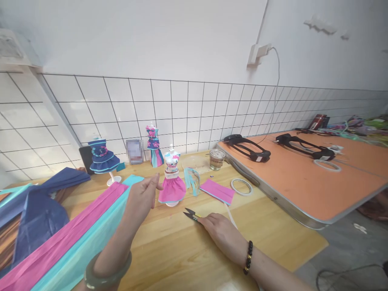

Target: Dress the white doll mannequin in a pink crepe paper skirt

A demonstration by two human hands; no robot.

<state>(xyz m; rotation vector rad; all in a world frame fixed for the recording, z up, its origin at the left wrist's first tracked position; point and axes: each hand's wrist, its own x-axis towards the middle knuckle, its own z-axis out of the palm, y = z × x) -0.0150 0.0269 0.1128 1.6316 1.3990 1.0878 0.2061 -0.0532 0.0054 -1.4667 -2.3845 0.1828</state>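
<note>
My right hand (222, 232) rests low over the wooden table, fingers closed on a pair of thread snips (190, 214) whose dark blades point left and stand apart. My left hand (142, 198) is raised just left of a small white dress form (172, 161) wearing a pink skirt (172, 190) with a light blue hem. Its fingers are drawn together; whatever they may hold is hidden. Right of the form lie light blue fabric strips (192, 182) and a folded pink fabric piece (217, 191). A thin pale strip (230, 215) runs beside my right hand.
Pink fabric (75, 226), turquoise fabric (87, 238) and navy fabric (42, 222) cover the table's left. Behind stand two dressed forms, one in blue ruffles (104, 159), another in stripes (154, 147). A glass (217, 159), tape roll (241, 187) and orange folding table (303, 178) are rightward.
</note>
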